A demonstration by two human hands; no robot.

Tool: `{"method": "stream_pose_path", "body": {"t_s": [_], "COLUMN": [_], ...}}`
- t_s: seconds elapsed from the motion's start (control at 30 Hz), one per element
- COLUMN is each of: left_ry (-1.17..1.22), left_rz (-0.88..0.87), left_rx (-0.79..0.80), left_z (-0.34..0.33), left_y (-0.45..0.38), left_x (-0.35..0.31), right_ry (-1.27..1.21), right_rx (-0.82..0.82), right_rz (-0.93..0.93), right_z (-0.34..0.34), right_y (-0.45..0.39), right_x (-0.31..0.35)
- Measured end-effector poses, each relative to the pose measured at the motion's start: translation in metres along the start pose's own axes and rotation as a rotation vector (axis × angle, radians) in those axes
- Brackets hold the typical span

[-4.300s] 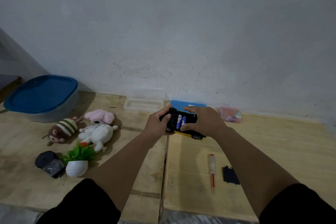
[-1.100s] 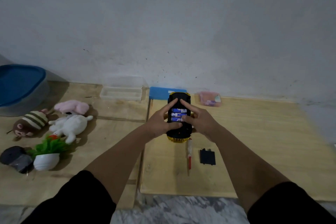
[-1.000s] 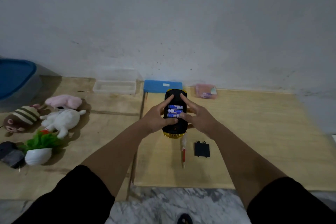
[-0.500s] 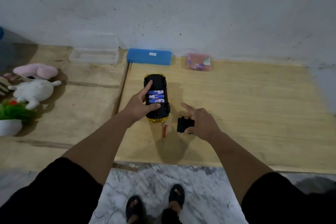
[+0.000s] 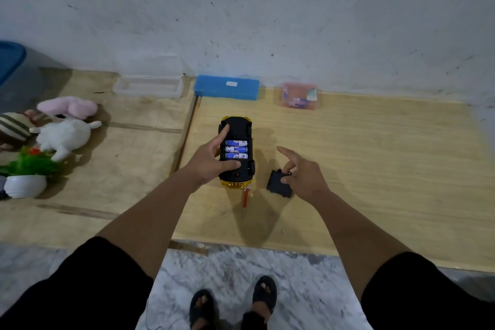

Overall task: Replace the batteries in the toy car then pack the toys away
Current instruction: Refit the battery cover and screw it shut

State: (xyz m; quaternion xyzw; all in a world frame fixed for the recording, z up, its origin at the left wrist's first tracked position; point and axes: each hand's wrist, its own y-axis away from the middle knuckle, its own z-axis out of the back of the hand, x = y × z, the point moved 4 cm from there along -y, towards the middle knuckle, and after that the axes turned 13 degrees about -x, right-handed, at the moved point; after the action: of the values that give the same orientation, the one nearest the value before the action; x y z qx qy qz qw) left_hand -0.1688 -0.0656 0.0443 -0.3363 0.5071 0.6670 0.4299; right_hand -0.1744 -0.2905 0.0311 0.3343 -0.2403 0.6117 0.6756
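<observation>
Nearest, two sandalled feet (image 5: 232, 308) stand on marble. On the wooden board (image 5: 375, 169), the right hand (image 5: 302, 174) pinches one black battery cover (image 5: 277, 185), forefinger straight. One red screwdriver (image 5: 246, 197) lies beside it. The left hand (image 5: 211, 159) grips the upturned toy car (image 5: 237, 153), three batteries (image 5: 236, 149) showing. Farther left lie three soft toys (image 5: 64, 134).

Black short sleeves (image 5: 88, 284) end above each elbow; forearms bare down to the left hand (image 5: 207, 159) and right hand (image 5: 304, 175). No rings, watch or bands visible. Below and between the hands, feet in dark open-toed sandals (image 5: 263, 293).
</observation>
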Motion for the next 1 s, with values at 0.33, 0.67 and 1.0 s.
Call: {"method": "stream_pose_path", "body": {"t_s": [0.33,0.67,1.0], "left_ry": [0.05,0.039,0.049], "left_rz": [-0.017,-0.06,-0.105], "left_rx": [0.11,0.246,0.321], "left_z": [0.019,0.082,0.121], "left_y": [0.003,-0.019,-0.033], "left_x": [-0.03,-0.049,-0.047], "right_ry": [-0.227,-0.063,0.172], "right_rx": [-0.097,-0.011,-0.181], "right_rz": [0.168,0.276,0.373], "right_z": [0.037,-0.026,-0.056], "right_y": [-0.049,-0.049,-0.053], "right_x": [0.127,0.202,0.227]}}
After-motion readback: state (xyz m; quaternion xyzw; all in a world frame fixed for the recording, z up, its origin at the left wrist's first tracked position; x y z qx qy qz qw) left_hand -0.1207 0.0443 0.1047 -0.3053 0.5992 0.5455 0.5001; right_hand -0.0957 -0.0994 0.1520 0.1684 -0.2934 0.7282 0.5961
